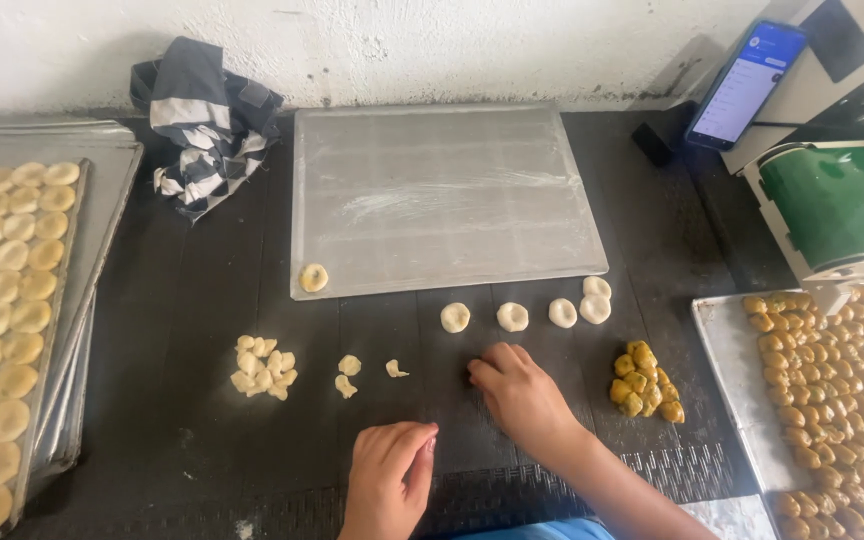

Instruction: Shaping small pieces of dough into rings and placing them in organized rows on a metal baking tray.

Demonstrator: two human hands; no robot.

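Observation:
My right hand [519, 394] rests palm-down on the dark table, fingers curled, and I cannot tell whether anything is under it. Just beyond it lie several round dough pieces [512, 316] in a row. My left hand [390, 478] hovers near the table's front edge with fingers loosely bent, holding nothing that I can see. A small pile of pale dough bits [264, 367] and three loose scraps [349, 366] lie to its left. To the right of my right hand sits a heap of yellow filling balls [642, 381]. One dough round [313, 277] sits on the corner of a metal tray [442, 190].
A tray of flattened dough discs [2, 310] fills the left edge. A tray of yellow filling balls [837, 390] stands at right below a green machine [837, 200]. A phone [747, 82] leans at back right. A checked cloth [207, 125] lies by the wall.

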